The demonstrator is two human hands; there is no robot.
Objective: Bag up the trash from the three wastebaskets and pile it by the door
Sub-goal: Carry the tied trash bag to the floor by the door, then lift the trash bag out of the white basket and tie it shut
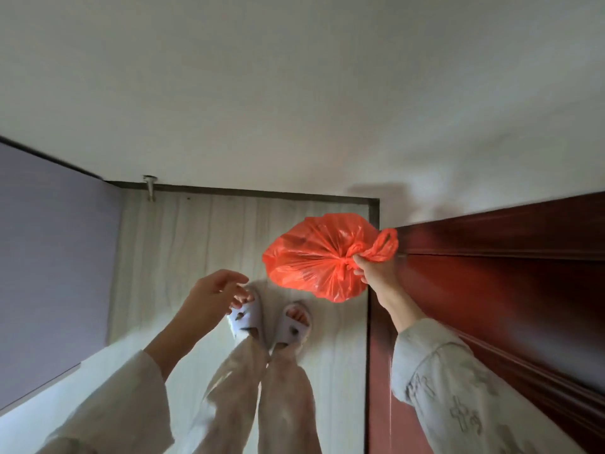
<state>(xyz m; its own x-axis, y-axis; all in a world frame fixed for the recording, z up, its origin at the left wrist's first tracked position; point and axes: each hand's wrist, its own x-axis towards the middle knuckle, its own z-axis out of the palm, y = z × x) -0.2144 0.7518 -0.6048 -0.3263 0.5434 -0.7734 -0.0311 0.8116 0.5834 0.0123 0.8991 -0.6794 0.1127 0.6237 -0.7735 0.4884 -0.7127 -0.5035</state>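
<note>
A tied red plastic trash bag (314,257) hangs in the air above the pale wood floor, close to the dark red door frame (491,257) on the right. My right hand (376,270) grips the bag at its knot, with the handle loops sticking out past my fingers. My left hand (212,296) is held out over my feet with its fingers loosely spread and nothing in it. No wastebasket is in view.
A white wall (294,93) fills the far side, with a metal door stop (150,186) at its base. A purple-grey panel (49,257) stands at the left. My feet in pale slippers (271,322) stand on the floor (196,240) below the bag.
</note>
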